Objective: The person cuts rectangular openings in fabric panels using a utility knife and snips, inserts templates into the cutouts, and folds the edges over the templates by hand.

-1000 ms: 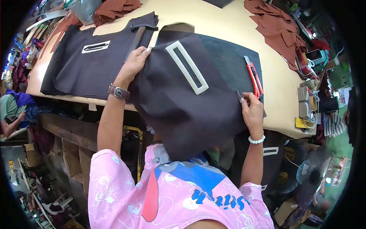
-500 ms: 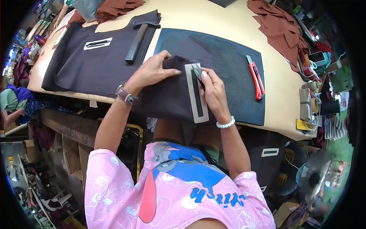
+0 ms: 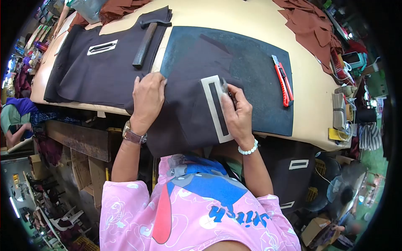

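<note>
A dark brown fabric piece (image 3: 180,121) lies partly over the cutting mat and hangs toward my lap. On it is a pale rectangular frame (image 3: 222,127) around a long dark slot. My left hand (image 3: 149,98) is closed on the fabric's left part, fingers bent down at its edge. In my right hand (image 3: 238,111), beside the frame's upper right side, is a small pair of scissors (image 3: 225,86), mostly hidden by the fingers. The blades point up, away from me.
A hammer (image 3: 145,46) rests on a stack of dark fabric (image 3: 75,75) at left. A red utility knife (image 3: 283,83) lies on the dark mat (image 3: 264,54). Rust-brown fabric pieces (image 3: 312,31) are heaped at the table's far right. Another person (image 3: 16,117) sits at far left.
My left hand has moved left and down from near the frame, and the fabric now lies flatter. My right hand with the scissors has shifted slightly down.
</note>
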The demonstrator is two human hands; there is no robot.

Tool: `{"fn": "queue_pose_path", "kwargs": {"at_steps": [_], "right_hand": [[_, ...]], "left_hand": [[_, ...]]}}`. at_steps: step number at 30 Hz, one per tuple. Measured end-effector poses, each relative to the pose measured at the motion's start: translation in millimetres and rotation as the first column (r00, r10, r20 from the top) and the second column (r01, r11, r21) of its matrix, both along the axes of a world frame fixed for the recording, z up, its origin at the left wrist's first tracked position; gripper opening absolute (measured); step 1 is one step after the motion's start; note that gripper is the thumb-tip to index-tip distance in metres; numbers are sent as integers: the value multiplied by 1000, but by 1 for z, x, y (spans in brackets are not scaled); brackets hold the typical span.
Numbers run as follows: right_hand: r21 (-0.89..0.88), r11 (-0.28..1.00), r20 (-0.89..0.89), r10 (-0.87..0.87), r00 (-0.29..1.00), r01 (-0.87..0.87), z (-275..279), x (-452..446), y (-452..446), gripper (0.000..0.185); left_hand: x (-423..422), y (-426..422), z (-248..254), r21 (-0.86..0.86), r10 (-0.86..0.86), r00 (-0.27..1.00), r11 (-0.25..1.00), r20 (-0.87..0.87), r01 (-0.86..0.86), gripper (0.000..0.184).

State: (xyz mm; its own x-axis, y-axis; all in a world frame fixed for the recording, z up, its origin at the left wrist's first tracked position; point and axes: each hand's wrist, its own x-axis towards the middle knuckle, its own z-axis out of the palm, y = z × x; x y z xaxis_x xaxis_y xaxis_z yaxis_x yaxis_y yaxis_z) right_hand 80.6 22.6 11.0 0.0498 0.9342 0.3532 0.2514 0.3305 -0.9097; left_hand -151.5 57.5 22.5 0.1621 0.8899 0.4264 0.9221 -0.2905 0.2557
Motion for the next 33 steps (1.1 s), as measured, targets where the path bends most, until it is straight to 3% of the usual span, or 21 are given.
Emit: {"fn": "queue_pose_path", "kwargs": {"at_steps": [2,3,6,9,12,15,19,22,25,27,28,30,31,33], "right_hand": [[-147,989,-118,10,993,-27,-1,4,-2,24],[-216,975,-179,8,984,-47,-2,5,-2,25],[-231,972,-185,2,983,-46,-4,6,-3,25],[-140,990,-60,-4,998,-5,2,2,-5,26],[-105,994,3,12,1000,-12,1,1,-5,26],[-85,996,25,12,1000,-10,3,1,-5,26],[-38,999,44,8,999,-6,4,-1,-5,25],[3,1000,69,-5,998,5,1,-1,-6,26],[-16,1000,69,1,998,1,2,-2,-5,26],[-8,1000,74,-5,997,5,-2,-1,-5,26],[-22,1000,97,-3,995,6,-2,0,-7,25],[-41,999,140,6,990,0,-1,-1,-5,25],[-3,1000,148,-2,989,2,-2,-3,-4,23],[4,1000,167,-6,986,6,-1,-3,-4,23]], "left_hand": [[3,3,10,-60,46,999,997,24,-45,21],[9,3,21,-190,121,988,977,98,-101,23],[8,1,22,-217,145,989,965,-27,-147,30],[7,-6,23,-379,44,998,925,42,-25,39],[12,-8,24,-417,76,990,909,117,-21,41],[15,3,14,-186,193,965,969,178,-160,39],[16,7,-17,31,115,993,993,23,-116,34],[15,8,-14,97,-15,1000,995,-14,16,28],[19,22,6,-300,81,974,954,210,-14,24],[8,47,25,-407,68,878,901,473,149,23],[3,62,32,-439,77,802,865,592,241,23],[3,85,51,-345,90,482,810,872,473,25],[12,85,65,-421,201,474,804,857,420,40],[16,88,74,-561,132,714,721,688,407,54]]}}
